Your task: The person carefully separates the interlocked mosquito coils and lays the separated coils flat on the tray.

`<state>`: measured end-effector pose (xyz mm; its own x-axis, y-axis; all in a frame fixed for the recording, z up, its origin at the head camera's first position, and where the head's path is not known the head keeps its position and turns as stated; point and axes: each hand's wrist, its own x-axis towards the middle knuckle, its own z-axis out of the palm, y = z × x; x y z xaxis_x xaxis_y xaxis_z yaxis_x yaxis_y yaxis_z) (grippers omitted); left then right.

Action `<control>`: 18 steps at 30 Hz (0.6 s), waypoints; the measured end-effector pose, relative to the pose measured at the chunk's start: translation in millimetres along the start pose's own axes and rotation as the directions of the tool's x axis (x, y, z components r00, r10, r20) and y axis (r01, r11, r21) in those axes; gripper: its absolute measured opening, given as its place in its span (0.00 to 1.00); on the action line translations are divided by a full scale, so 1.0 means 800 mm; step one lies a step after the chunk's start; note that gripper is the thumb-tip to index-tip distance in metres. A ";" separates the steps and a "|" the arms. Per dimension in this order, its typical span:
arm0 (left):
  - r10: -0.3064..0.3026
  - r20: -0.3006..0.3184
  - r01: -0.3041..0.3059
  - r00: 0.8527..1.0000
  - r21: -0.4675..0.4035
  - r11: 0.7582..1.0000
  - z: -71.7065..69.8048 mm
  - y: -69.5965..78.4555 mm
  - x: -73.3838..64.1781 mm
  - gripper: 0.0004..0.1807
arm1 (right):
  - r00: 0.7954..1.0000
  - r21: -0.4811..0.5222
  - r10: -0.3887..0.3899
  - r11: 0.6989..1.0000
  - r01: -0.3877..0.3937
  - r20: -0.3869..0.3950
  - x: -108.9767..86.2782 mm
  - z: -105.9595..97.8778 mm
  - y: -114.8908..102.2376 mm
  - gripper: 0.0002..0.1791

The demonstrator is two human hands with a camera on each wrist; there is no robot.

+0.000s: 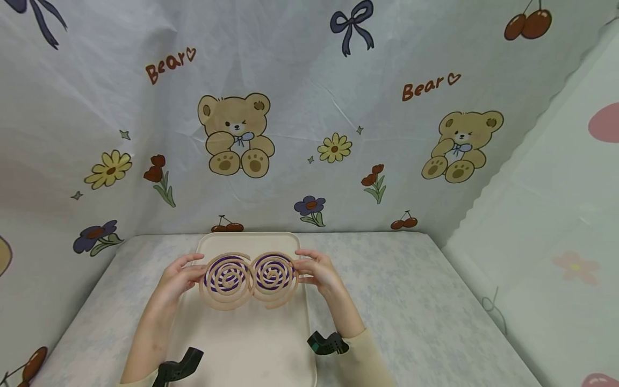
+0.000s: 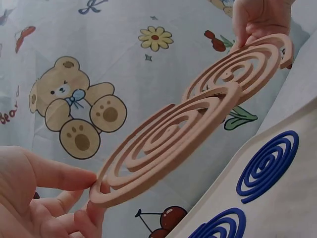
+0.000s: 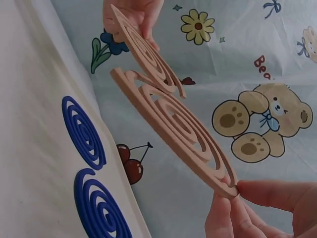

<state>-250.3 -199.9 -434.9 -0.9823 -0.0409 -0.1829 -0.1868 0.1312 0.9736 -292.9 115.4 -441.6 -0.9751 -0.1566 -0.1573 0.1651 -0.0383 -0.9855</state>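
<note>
Two tan mosquito coils, a left one (image 2: 179, 157) and a right one (image 3: 159, 137), are held side by side above the tray. My left hand (image 1: 179, 278) pinches the outer edge of the left coil between thumb and fingers. On the other side, my right hand (image 1: 321, 272) pinches the right coil's outer edge the same way. In the head view the coils meet or overlap at the middle; whether they touch I cannot tell. Beneath them, two blue mosquito coils (image 3: 78, 196) lie on the cream tray (image 1: 242, 349), partly showing through the gaps of the tan ones.
The tray lies on a pale marbled table (image 1: 396, 312) that reaches back to a wall cloth (image 1: 290, 70) printed with bears and flowers. A white cloth (image 1: 546, 215) hangs at the right. Black wrist devices (image 1: 180, 367) sit on both forearms.
</note>
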 end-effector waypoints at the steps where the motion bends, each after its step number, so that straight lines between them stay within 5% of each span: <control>1: -0.006 0.011 0.006 1.000 0.032 0.999 -0.002 -0.003 0.002 0.22 | 1.000 -0.011 0.009 1.000 -0.009 -0.001 0.001 -0.001 0.002 0.23; 10: -0.029 0.102 0.024 0.994 0.053 0.998 -0.022 -0.037 0.023 0.29 | 0.997 -0.034 0.065 0.997 -0.067 -0.045 0.017 -0.010 0.023 0.22; 18: 0.016 0.136 -0.023 0.991 0.051 0.998 -0.032 -0.049 0.029 0.23 | 0.996 -0.027 0.085 0.996 -0.086 -0.035 0.025 -0.011 0.026 0.25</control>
<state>-265.4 -231.3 -474.0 -0.9782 0.0959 -0.1840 -0.1644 0.1827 0.9693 -310.0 120.3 -465.7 -0.9621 -0.1247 -0.2423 0.2439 0.0024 -0.9698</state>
